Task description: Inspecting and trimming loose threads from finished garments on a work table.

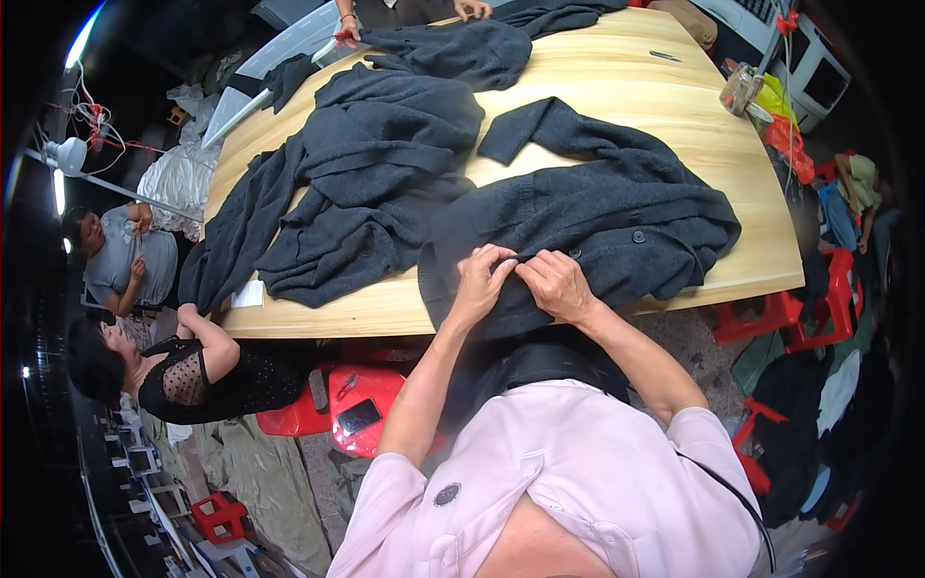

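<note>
Right now both hands meet at the near edge of the wooden table [674, 116], the left hand [479, 279] and right hand [554, 284] pinching one fold of the dark grey coat [597, 207], fingertips closed tight on the cloth, pulled close for sight. Another heaped garment [376, 164] lies alongside, pushed aside.
</note>
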`<state>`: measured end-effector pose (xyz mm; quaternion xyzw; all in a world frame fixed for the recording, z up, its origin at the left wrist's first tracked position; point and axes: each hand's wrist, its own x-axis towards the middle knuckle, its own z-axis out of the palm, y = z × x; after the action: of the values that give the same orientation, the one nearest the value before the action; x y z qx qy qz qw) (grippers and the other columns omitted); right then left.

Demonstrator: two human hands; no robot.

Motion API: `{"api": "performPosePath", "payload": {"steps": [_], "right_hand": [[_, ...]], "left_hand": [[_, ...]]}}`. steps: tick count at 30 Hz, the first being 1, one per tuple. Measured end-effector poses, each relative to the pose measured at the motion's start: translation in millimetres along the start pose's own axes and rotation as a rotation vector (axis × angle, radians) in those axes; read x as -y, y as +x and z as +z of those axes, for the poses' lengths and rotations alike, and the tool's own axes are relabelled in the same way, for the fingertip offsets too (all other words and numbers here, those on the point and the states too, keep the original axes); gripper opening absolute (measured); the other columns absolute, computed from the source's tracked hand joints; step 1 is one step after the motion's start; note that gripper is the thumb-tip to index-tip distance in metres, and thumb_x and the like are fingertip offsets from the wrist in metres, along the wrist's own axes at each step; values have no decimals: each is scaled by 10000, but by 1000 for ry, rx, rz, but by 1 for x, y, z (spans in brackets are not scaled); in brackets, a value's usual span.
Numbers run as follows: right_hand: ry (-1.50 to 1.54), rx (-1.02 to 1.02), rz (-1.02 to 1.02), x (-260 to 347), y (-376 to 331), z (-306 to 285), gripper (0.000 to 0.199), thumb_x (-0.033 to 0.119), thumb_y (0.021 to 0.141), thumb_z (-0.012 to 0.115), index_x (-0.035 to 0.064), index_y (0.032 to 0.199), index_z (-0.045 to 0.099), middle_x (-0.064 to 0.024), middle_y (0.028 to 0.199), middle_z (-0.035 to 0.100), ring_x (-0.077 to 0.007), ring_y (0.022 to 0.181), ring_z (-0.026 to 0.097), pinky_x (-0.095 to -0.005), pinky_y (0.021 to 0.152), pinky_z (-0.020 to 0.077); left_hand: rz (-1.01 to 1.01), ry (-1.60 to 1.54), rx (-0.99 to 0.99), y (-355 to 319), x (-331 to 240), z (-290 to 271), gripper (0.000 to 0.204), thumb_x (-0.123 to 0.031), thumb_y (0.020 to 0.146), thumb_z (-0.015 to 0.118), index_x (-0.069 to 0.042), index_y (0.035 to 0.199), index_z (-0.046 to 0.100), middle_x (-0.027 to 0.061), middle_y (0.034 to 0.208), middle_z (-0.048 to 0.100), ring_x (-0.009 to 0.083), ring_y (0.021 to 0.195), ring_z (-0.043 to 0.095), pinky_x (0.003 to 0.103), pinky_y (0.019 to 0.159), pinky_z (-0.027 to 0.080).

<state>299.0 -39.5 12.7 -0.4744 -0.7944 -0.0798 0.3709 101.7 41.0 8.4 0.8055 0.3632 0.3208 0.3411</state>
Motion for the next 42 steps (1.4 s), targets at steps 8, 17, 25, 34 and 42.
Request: {"api": "performPosePath", "payload": {"steps": [8,17,25,34,42], "right_hand": [[48,-96,-26,-7,2,-7,106,54,933,747,14,1031,743,-102,931,739,-262,831,737,-369,695,588],[27,-14,-30,-15,6,-6,99,68,924,750,32,1012,724,-95,972,714,-268,881,730,-380,724,597],[-41,9,-80,-19,3,-5,86,103,963,751,54,1013,701,-112,1166,734,-279,1068,731,-438,899,559],[42,150,-123,-19,-3,-12,189,97,921,815,57,1084,728,-77,964,726,-259,864,706,-394,751,535],[89,57,-88,-21,-4,-6,180,42,918,812,43,1066,710,-87,919,737,-269,800,718,-395,705,551]], "left_hand": [[-96,29,58,-2,5,0,197,-259,1083,717,-84,1154,773,107,1001,759,286,1004,702,448,1008,401],[-85,14,81,2,1,2,194,-257,1105,693,-111,1190,788,99,1055,770,270,1057,692,425,1012,382],[-192,12,187,10,-3,-3,252,-266,1089,699,-86,1228,806,125,1105,804,295,1121,714,447,1057,412],[-133,173,157,4,6,15,268,-331,1017,766,-91,1125,819,73,1126,789,271,1121,682,463,990,379],[-101,84,141,3,6,12,272,-362,1063,724,-108,1115,807,82,1090,788,273,1078,667,464,981,350]]}}
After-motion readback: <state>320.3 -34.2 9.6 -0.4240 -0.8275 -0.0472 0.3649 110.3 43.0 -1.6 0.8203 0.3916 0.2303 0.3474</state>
